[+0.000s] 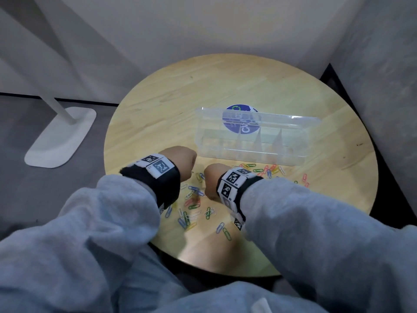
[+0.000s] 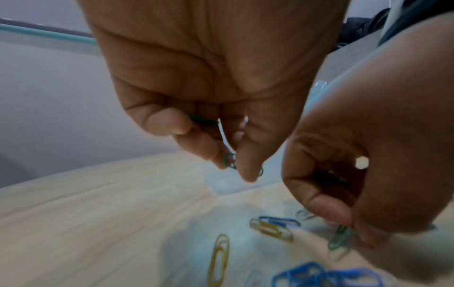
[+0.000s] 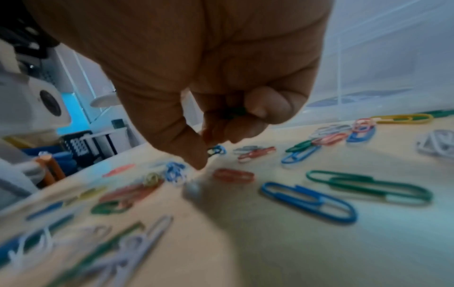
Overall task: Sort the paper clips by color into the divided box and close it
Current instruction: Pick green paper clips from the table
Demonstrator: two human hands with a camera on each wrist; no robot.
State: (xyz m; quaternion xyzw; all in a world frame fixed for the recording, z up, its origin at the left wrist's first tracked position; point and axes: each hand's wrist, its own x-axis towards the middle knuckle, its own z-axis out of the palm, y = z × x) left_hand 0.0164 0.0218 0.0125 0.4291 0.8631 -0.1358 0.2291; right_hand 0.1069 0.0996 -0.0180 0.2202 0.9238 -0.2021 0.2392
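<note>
A clear divided box [image 1: 248, 154] stands open on the round wooden table [image 1: 248, 82], its lid [image 1: 282, 120] raised at the back. Its compartments look empty. Coloured paper clips [image 1: 194, 211] lie scattered in front of it. My left hand [image 1: 180, 161] hovers over them and pinches green clips [image 2: 229, 161] between thumb and fingers. Close beside it, my right hand [image 1: 211, 181] keeps green clips [image 3: 236, 112] in its curled fingers. Its thumb and forefinger pinch another green clip [image 2: 340, 237] just above the table.
More clips [image 1: 270, 170] lie along the box's front and a few [image 1: 304, 178] further right. A blue round sticker [image 1: 241, 109] shows behind the box. A white stand base [image 1: 61, 136] sits on the floor to the left. Walls close in behind and to the right.
</note>
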